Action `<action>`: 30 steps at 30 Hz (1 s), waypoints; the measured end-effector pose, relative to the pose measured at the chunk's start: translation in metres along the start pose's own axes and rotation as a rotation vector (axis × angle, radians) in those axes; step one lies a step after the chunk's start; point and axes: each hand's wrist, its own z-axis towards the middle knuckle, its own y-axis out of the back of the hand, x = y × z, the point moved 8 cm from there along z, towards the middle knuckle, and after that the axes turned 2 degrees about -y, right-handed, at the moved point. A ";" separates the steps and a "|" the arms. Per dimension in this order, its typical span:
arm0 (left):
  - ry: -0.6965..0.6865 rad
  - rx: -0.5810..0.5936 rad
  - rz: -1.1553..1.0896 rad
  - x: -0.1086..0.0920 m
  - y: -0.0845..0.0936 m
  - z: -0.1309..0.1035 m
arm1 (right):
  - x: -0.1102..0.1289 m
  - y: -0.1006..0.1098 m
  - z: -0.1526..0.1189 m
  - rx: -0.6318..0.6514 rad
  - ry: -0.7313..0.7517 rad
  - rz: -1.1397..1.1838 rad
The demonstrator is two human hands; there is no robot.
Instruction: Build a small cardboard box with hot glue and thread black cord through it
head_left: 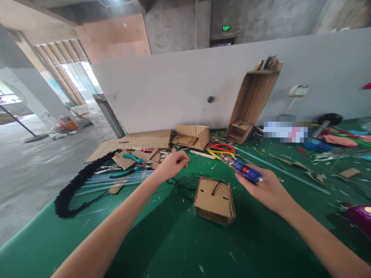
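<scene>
My left hand (173, 165) hovers above the green table with its fingers curled and pinched together. Whatever it may hold is too small to make out. My right hand (265, 191) is closed around what looks like a blue lighter (246, 172) with a patterned wrap, held tilted. Between and below both hands sits a small cardboard box (213, 199) with holes in its top face. A short black cord (215, 188) pokes out of one hole. More thin black cord (182, 186) lies left of the box, below my left hand.
Teal-handled pliers (136, 166), clear strips (116, 181) and a fuzzy black band (69, 193) lie left. Cardboard pieces (145, 139) line the back. A tall cardboard holder (253, 98) leans against the white partition (174, 88). A purple device (361, 218) is at right.
</scene>
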 end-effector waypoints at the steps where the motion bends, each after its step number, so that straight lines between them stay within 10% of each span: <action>1: -0.003 0.007 0.001 -0.001 -0.001 0.000 | -0.002 0.000 -0.001 -0.004 -0.043 0.142; 10: -0.057 0.051 0.086 -0.030 -0.002 -0.005 | 0.000 -0.016 -0.011 0.155 -0.322 0.555; 30: -0.099 0.053 0.091 -0.041 0.001 -0.008 | -0.001 -0.022 -0.013 0.164 -0.315 0.499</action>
